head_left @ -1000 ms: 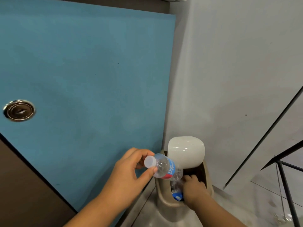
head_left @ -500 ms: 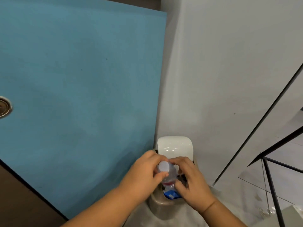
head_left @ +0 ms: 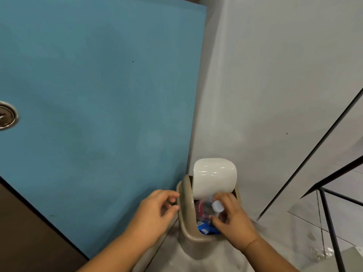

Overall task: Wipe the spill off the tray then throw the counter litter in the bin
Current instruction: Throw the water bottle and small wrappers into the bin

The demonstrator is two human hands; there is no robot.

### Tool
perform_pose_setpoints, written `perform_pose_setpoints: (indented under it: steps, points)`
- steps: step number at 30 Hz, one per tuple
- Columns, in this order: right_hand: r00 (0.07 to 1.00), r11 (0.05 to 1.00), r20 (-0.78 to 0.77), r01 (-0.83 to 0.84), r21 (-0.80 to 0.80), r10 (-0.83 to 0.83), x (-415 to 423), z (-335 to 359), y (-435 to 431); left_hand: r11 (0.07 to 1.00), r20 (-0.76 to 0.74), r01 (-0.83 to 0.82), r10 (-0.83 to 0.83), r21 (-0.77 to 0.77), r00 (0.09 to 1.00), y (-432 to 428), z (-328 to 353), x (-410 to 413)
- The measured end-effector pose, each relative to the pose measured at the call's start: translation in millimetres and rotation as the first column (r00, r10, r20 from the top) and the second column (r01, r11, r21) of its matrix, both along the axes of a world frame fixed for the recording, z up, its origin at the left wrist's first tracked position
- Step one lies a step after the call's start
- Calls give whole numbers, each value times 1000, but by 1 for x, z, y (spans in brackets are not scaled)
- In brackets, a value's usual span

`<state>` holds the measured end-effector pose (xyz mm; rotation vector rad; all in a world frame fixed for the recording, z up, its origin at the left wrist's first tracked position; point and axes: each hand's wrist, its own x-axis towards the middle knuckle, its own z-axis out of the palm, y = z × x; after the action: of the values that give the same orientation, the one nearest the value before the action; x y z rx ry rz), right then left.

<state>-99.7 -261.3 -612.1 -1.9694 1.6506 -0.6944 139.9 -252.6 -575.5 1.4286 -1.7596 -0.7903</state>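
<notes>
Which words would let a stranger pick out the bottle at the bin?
Find the big blue panel; at its lower right corner stands a beige bin with a white lid. In its opening, the right hand holds a clear plastic bottle. Its white cap sets it apart from the blue wrapper below.

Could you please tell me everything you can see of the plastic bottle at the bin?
The plastic bottle is small and clear, with a white screw cap on and a red patch of label. It lies tilted, cap end up, in the mouth of the beige bin, below its white flap. The right hand grips it near the cap.
</notes>
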Motion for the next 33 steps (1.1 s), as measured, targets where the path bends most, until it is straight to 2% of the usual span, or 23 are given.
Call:
perform_pose_setpoints:
  steps: [7, 15, 21, 24, 28, 31, 33]
  points:
    - [984, 988, -172, -28, 152, 54, 27, -20, -17, 995, 16, -97, 97, 23, 995, 14, -20, 31]
    - [951, 936, -214, -147, 321, 222, 40, -35, -22, 995, -15, -100, 100, 32, 995, 21, -22, 35]
    - [935, 851, -266, -65, 521, 234, 31, -36, -20, 995, -10, -89, 89, 42, 996, 21, -20, 34]
    - [969, 898, -165, -95, 430, 181, 27, -28, -17, 995, -6, -84, 85, 49, 996, 21, -19, 34]
    - [1000, 956, 14, -6, 292, 2, 20, -18, -10, 996, -8, -82, 82, 41, 997, 22, -17, 35]
    - [999, 975, 21, 28, 218, -33, 10, -11, -7, 996, 8, -76, 76, 37, 997, 22, -16, 36]
    - [999, 972, -31, -26, 233, 34, 6, -7, -5, 996, 19, -72, 71, 42, 997, 22, -16, 34]
